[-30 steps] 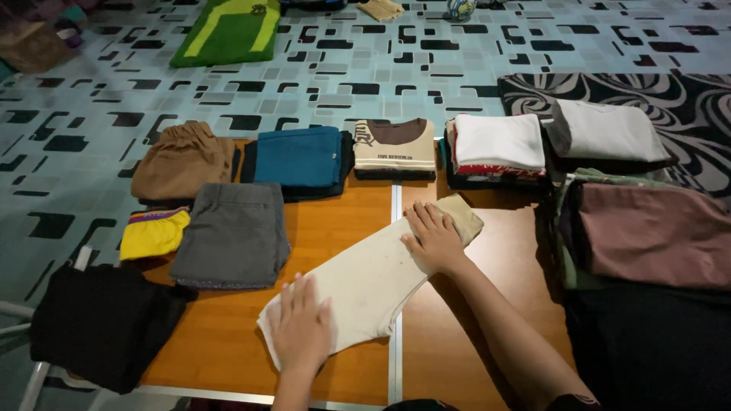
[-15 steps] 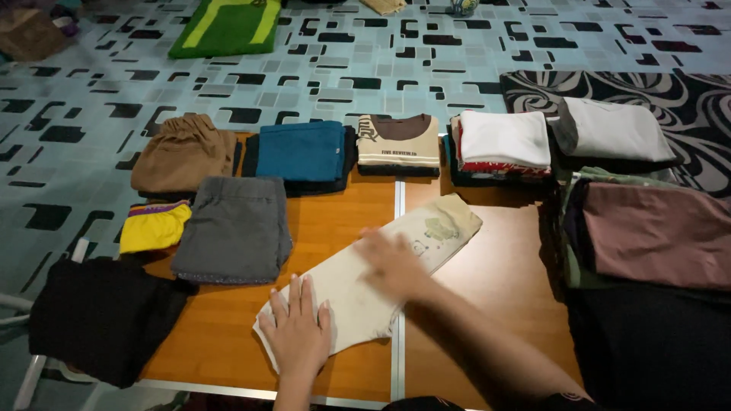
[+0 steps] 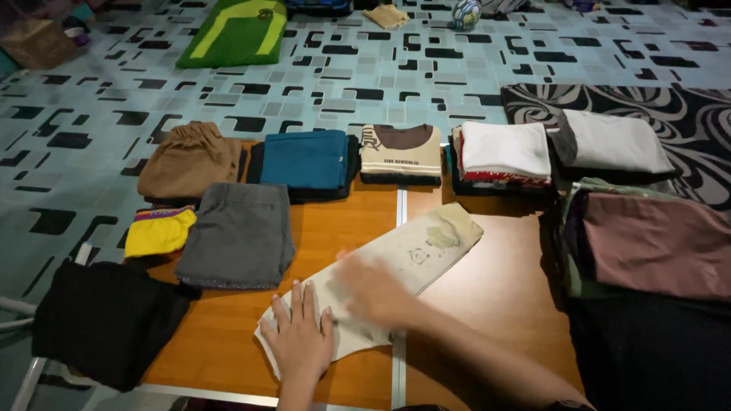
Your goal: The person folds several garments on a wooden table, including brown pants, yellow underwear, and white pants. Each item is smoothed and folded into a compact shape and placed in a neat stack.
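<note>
Our left hand [image 3: 298, 339] pressed flat, fingers spread, on the cream garment's [image 3: 415, 255] near end. It ran diagonally away rightward across the desk [image 3: 495, 289]. Our right hand [image 3: 373, 289] (blurred, seemingly open) lay mid-cloth.

Two hands [image 3: 301, 335], one cream garment [image 3: 396, 266] (flat), table [image 3: 487, 289].

Single head cam, looks steeply down and fwd, close over table [image 3: 228, 358], floor beyond.
</note>
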